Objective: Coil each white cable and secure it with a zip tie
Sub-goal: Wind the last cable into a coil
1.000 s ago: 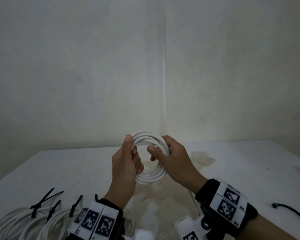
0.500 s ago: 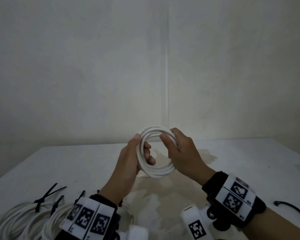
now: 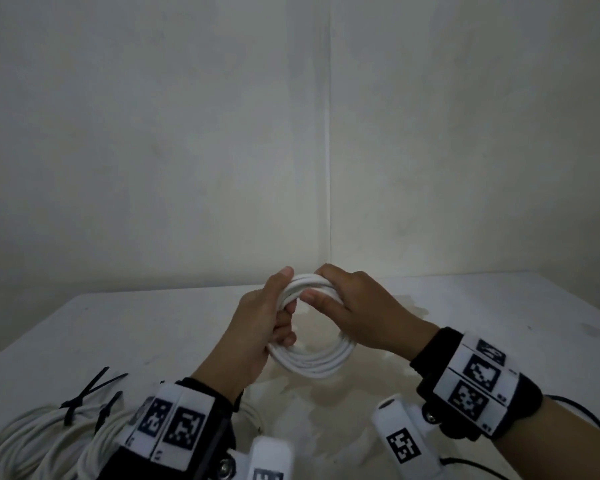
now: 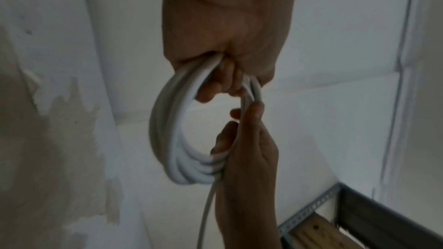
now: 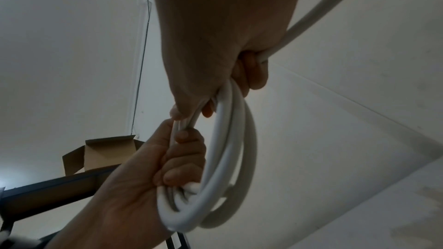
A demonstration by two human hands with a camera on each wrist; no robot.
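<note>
A: Coil (image 3: 310, 358) raised above the table (image 3: 84, 327), right hand (image 3: 357, 313) shifted up to the top of the loops since a second ago; left hand (image 3: 257, 327) unchanged on the left side.
B: Grip state?
A: Both closed on the white cable, fingers through the ring, thumbs outside.
B: Meaning for task?
A: Probably another turn laid on. Free tail (image 4: 206, 213) seen hanging below in the left wrist view, so winding likely not finished; no tie on yet.
B: Appearance?
A: Several round white turns, bunched close. Tied coils (image 3: 32, 441) with black zip ties (image 3: 84, 396) lying at front left.
</note>
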